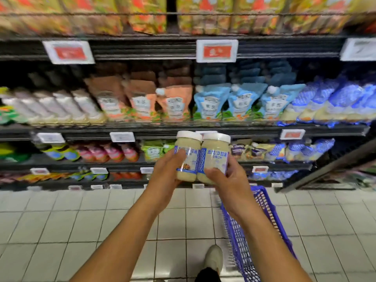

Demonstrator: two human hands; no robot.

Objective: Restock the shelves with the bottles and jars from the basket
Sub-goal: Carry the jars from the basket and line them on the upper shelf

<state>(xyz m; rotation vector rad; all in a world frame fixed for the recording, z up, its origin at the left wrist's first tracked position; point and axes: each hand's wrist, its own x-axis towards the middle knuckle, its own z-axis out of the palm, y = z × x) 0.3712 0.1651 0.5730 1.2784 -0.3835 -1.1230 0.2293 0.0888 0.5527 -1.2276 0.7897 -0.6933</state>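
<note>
Two pale cream jars with white lids and blue labels are held upright side by side in front of the shelves. My left hand [166,169] grips the left jar [188,149] around its lower half. My right hand [227,178] grips the right jar [215,151] from below and the side. The jars touch each other. A blue plastic basket [264,202] stands on the floor below my right forearm; its contents are hidden by my arm.
Dark store shelves [162,129] carry rows of sauce pouches, orange, light blue and dark blue, with price tags on the edges. White tiled floor [61,220] spreads to the left. My shoe [213,259] is next to the basket.
</note>
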